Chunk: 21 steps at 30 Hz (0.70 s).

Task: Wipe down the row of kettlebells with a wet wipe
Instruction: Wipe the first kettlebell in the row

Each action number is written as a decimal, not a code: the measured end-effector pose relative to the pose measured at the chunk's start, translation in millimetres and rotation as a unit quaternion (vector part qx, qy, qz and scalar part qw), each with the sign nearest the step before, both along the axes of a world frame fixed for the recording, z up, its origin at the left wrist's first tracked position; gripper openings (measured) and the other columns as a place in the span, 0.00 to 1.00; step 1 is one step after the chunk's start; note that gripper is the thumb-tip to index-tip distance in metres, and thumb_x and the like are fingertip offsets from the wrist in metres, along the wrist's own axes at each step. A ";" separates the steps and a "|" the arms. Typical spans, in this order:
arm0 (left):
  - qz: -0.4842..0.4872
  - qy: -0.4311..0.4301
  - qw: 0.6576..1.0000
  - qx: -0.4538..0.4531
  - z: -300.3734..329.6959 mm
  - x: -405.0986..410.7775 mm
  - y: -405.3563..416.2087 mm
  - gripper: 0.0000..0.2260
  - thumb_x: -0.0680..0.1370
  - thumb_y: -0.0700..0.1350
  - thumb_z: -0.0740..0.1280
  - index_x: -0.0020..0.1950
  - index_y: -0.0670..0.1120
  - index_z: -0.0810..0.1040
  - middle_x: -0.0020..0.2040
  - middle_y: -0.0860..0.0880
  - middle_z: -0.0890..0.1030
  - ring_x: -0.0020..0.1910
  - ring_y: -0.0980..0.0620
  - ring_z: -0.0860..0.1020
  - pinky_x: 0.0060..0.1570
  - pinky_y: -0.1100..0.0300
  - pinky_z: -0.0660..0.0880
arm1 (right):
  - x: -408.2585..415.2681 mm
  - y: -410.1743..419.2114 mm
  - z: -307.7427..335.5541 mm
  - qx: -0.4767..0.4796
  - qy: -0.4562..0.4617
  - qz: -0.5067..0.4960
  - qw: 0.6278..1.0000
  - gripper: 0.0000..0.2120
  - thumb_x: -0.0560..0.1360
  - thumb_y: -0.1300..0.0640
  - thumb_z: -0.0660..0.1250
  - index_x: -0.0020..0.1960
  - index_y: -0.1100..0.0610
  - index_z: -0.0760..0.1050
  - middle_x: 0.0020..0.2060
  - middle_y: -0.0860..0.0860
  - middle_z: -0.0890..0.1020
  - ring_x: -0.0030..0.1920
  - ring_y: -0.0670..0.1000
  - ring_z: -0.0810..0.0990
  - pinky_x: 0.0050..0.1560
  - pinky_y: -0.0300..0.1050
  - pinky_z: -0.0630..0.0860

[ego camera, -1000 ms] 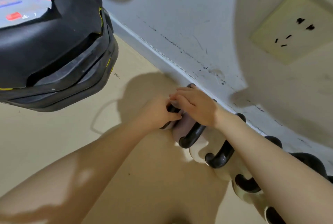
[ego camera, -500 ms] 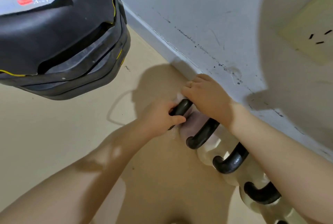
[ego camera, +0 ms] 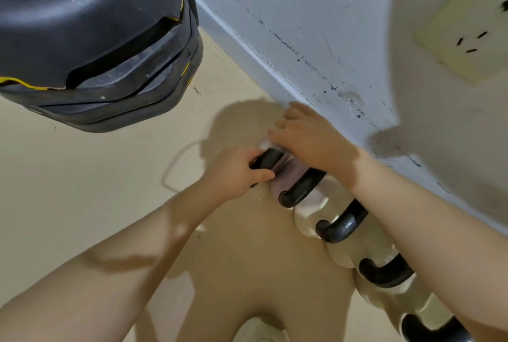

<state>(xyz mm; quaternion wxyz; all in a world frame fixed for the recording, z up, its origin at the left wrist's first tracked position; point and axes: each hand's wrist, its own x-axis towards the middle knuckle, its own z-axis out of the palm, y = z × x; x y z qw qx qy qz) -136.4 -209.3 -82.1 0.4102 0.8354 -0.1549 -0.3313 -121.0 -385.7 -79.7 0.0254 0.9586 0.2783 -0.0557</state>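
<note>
A row of pale kettlebells with black handles runs along the wall's foot, from the middle to the bottom right. My left hand (ego camera: 236, 174) grips the black handle (ego camera: 270, 159) of the end kettlebell. My right hand (ego camera: 310, 138) lies over that kettlebell's far side, next to the wall, fingers curved down over it. A small bit of the white wet wipe (ego camera: 264, 145) shows under its fingertips. The second kettlebell (ego camera: 302, 190) and third kettlebell (ego camera: 341, 226) stand right behind, partly under my right forearm.
A big black padded object (ego camera: 96, 53) with yellow trim hangs at the upper left, close to the wall. A wall socket (ego camera: 464, 33) sits at the upper right. The floor (ego camera: 82, 190) is beige. A pale rounded thing (ego camera: 258, 330) shows at the bottom edge.
My right hand has slid from the top of the end kettlebell to its far side by the wall. My left hand keeps its grip on the handle.
</note>
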 end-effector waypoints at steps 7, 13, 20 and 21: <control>0.003 0.003 1.000 0.022 9.6 8.8 -0.7 0.10 0.72 0.43 0.68 0.34 0.45 0.70 0.31 0.46 0.73 0.30 0.51 0.69 0.33 0.59 0.64 | 2.0 7.9 -6.5 0.100 0.039 -0.309 0.945 0.11 0.70 0.70 0.57 0.46 0.58 0.72 0.41 0.52 0.73 0.43 0.55 0.74 0.62 0.51 0.65; -0.030 -0.020 0.997 0.065 11.3 17.5 -14.3 0.07 0.74 0.45 0.67 0.37 0.47 0.72 0.32 0.50 0.72 0.33 0.51 0.70 0.36 0.58 0.66 | -2.7 15.6 -2.9 0.165 0.141 -0.407 0.887 0.18 0.70 0.73 0.57 0.59 0.62 0.66 0.59 0.59 0.67 0.55 0.58 0.71 0.48 0.42 0.67; -0.039 -0.021 0.997 0.070 12.9 22.1 -22.2 0.10 0.74 0.46 0.66 0.34 0.48 0.71 0.30 0.50 0.72 0.32 0.52 0.69 0.30 0.64 0.63 | -3.7 18.6 8.6 0.340 0.235 -0.470 0.780 0.10 0.75 0.65 0.53 0.54 0.57 0.64 0.73 0.57 0.55 0.69 0.53 0.58 0.67 0.47 0.60; -0.047 -0.016 0.996 0.070 14.9 24.5 -22.9 0.09 0.75 0.46 0.66 0.36 0.46 0.73 0.30 0.50 0.72 0.32 0.52 0.70 0.28 0.67 0.63 | -6.4 26.8 9.2 0.342 0.244 -0.470 0.776 0.17 0.77 0.61 0.53 0.66 0.60 0.61 0.76 0.56 0.46 0.75 0.54 0.47 0.73 0.51 0.52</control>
